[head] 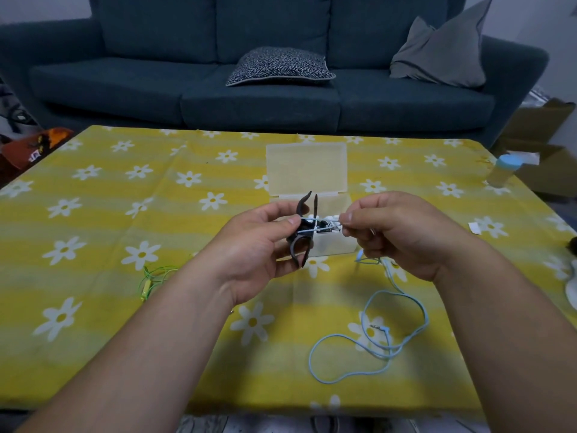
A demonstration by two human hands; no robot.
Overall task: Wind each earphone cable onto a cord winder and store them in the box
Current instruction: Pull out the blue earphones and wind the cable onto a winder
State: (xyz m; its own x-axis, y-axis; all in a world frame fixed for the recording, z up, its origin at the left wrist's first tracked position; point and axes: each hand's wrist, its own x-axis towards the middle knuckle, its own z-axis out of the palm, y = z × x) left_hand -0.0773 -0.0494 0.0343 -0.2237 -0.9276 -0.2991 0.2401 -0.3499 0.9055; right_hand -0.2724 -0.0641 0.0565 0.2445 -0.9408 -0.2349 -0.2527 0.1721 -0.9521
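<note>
My left hand (259,242) grips a dark cord winder (304,232) with curved prongs, held upright above the table. My right hand (396,232) pinches the light blue earphone cable (324,220), which stretches taut from the winder to my fingers. The rest of that cable (402,320) trails down and lies in loose loops on the cloth at the right, its plug (379,328) inside a loop. Behind my hands stands a clear plastic box (337,245) with its lid (307,168) open; white items show inside. A green earphone cable (150,279) lies at the left, partly behind my forearm.
A yellow tablecloth with white flowers (125,214) covers the table. A blue-capped bottle (502,170) stands at the right edge. A dark blue sofa (249,98) with cushions runs behind the table. Cardboard boxes (543,145) sit on the floor at right.
</note>
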